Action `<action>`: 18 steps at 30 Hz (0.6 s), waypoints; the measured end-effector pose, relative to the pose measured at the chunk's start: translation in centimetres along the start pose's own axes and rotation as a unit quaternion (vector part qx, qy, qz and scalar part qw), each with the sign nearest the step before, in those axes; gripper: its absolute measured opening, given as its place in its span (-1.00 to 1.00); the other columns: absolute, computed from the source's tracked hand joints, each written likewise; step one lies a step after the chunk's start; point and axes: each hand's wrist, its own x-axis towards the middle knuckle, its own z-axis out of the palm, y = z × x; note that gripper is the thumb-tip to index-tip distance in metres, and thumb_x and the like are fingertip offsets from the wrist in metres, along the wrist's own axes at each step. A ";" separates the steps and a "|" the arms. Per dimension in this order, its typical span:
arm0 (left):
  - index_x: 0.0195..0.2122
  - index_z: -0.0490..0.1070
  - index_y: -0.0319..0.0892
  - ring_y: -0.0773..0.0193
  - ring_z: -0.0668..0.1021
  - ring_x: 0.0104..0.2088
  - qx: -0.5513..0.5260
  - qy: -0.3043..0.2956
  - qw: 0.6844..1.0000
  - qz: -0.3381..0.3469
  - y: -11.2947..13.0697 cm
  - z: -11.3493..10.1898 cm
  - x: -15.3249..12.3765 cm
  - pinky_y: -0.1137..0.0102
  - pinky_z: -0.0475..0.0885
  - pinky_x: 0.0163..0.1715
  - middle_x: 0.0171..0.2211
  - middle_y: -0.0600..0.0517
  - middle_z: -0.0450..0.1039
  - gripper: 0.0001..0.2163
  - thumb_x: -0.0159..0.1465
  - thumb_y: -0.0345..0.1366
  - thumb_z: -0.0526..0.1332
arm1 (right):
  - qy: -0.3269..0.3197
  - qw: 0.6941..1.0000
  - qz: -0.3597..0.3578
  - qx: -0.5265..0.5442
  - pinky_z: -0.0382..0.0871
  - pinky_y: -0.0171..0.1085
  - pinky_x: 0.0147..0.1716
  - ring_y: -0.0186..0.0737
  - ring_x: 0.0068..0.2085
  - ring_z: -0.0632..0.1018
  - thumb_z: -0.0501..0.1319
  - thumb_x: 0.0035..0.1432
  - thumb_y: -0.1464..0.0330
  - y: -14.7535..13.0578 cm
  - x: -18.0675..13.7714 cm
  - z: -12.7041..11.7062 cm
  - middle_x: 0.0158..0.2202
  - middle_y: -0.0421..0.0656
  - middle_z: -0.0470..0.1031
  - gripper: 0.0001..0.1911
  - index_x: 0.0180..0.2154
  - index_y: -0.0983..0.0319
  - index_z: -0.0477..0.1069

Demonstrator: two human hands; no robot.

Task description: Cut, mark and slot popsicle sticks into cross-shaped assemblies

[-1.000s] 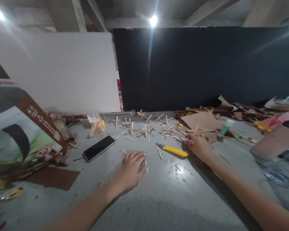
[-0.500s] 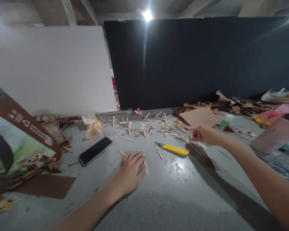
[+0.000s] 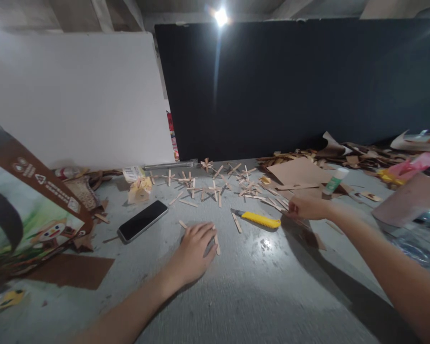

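My left hand (image 3: 195,248) lies flat on the grey table (image 3: 258,296), fingers stretched over a couple of wooden sticks (image 3: 217,242). My right hand (image 3: 307,207) hovers low to the right of a yellow utility knife (image 3: 261,219), its fingers curled into a pinch by loose sticks; what they hold is hidden. Several crossed wooden sticks (image 3: 215,187) are scattered beyond both hands.
A black phone (image 3: 142,220) lies left of my left hand. A printed carton (image 3: 28,215) leans at the far left above a brown card piece (image 3: 71,270). A cardboard sheet (image 3: 299,172), a glue bottle (image 3: 335,180) and scraps sit at the right. White and black boards stand behind.
My right hand lifted from the table beside the knife, swung right and back, and now is lower with its pink stick out of sight. My left hand stayed put.
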 end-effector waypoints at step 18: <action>0.22 0.47 -0.09 -0.01 0.39 0.35 0.002 -0.012 1.000 -0.006 0.4 -0.5 0.1 -0.06 0.26 0.37 0.32 -0.09 0.43 -0.66 0.49 -0.21 0.11 | -0.014 0.770 -0.008 0.638 0.54 -0.28 -0.41 -0.17 -0.31 0.66 0.48 0.11 0.06 -14.1 -4.6 -4.8 -0.31 -0.04 0.69 -0.64 -0.27 0.23 0.64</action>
